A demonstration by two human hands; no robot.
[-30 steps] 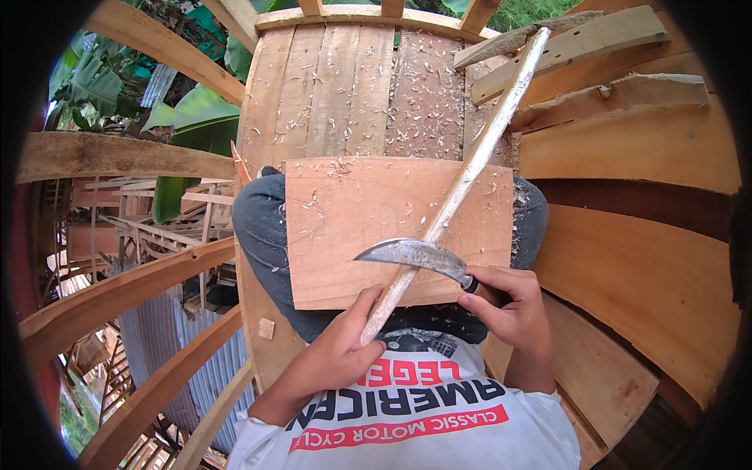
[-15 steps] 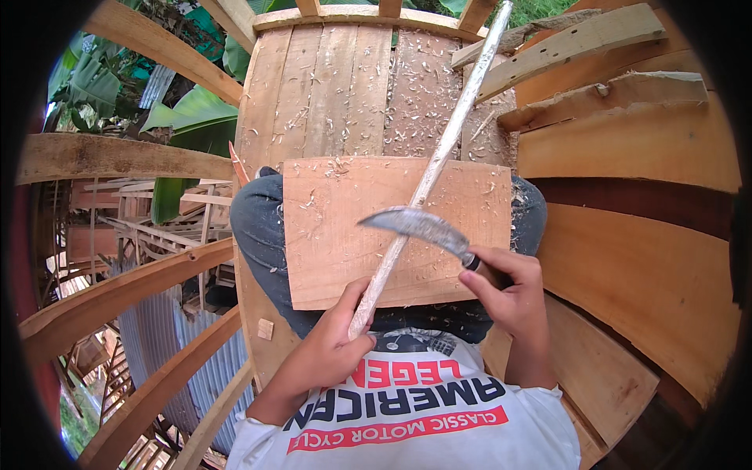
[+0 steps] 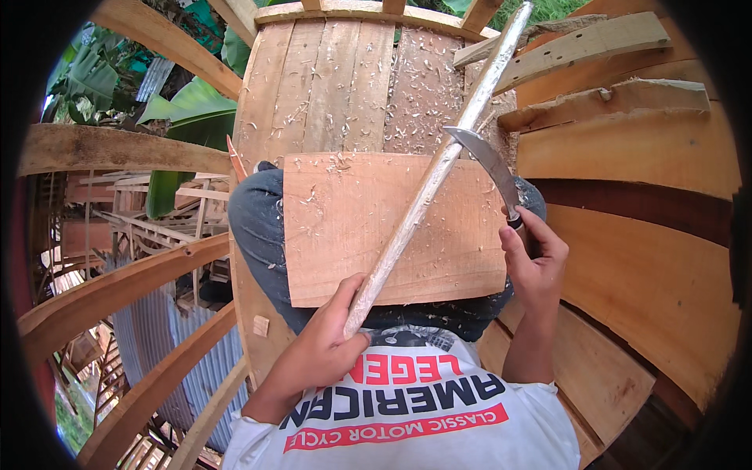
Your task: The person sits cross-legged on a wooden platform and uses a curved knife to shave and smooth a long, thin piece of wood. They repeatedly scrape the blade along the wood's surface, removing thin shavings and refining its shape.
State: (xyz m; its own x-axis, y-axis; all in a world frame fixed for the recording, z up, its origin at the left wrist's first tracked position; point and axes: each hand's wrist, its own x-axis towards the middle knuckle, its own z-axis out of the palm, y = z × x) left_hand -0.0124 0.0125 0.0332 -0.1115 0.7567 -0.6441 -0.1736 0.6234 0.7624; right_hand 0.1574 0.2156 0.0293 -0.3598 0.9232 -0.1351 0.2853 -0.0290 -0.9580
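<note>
A long pale stick (image 3: 425,192) slants up and to the right across the view, its surface whittled and uneven. My left hand (image 3: 335,337) is closed round its near end, close to my shirt. In my right hand (image 3: 536,254) is the dark handle of a sickle (image 3: 489,166) with a curved grey blade. The blade's tip lies at the stick's upper half, and the blade curves down to my right hand. Beneath the stick, a flat wooden board (image 3: 352,258) rests across my lap, with thin shavings scattered on it.
Planks (image 3: 329,86) strewn with wood shavings stretch out ahead. Wide wooden panels (image 3: 627,266) stand at my right, below rough-cut beams (image 3: 603,106). Wooden rails (image 3: 129,282) run along the left, with corrugated metal sheets (image 3: 176,345) beyond. A small wood block (image 3: 261,326) lies by my left thigh.
The sickle has moved up and away along the stick, from above the board to farther out, and its blade has turned more upright. The stick's far end has shifted slightly right.
</note>
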